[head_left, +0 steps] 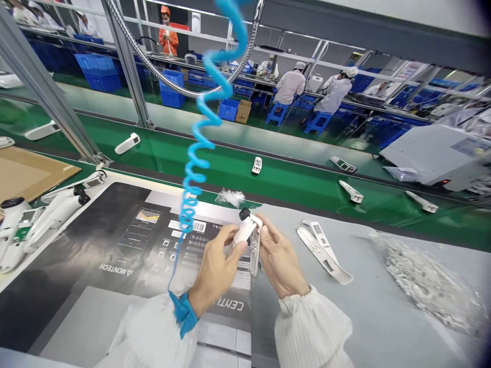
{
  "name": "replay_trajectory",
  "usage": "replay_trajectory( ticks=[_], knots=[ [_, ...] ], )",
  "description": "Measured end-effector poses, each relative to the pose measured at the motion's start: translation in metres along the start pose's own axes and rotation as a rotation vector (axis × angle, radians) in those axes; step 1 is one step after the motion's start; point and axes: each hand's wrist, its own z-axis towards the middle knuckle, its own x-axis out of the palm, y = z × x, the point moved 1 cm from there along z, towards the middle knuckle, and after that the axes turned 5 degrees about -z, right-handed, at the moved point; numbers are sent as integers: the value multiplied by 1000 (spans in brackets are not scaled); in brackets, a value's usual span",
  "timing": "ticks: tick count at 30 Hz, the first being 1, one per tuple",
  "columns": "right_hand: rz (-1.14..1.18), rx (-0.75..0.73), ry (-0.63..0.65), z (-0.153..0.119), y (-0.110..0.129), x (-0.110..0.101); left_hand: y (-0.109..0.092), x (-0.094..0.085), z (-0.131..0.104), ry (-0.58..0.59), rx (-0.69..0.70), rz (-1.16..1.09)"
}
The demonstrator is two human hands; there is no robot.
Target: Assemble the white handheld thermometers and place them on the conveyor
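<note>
My left hand [218, 263], with a blue strap at the wrist, grips a white plastic body [243, 231] that has a black round tip. Close beside it, my right hand [279, 255] holds a white shell part [255, 250] upright between thumb and fingers. The two pieces meet or nearly meet near their tops; the exact contact is hidden. Two loose white shells [324, 255] lie to the right on the grey mat, one partly over the other.
A blue coiled cord [197, 163] hangs ahead of my left hand. White devices [42, 225] are piled at the left. A bag of small parts [433, 286] lies right. Beyond, a green belt [222, 161] carries scattered devices. People sit at far benches.
</note>
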Motion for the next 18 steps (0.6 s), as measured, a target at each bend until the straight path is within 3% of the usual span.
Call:
replay_trajectory(
  ticks=[5,13,16,18],
  knots=[
    [-73,10,-78,-7,-1,-10,9,14,-1,-59,-90,-184],
    [-98,-54,-135,-9,22,-26,-13,31,6,-90,-123,-234],
    [-126,-22,-197,-11,24,-42,-17,2,11,-115,-108,24],
    [-113,-13,-234,-16,22,-57,-17,-42,16,-200,-93,333]
  ],
)
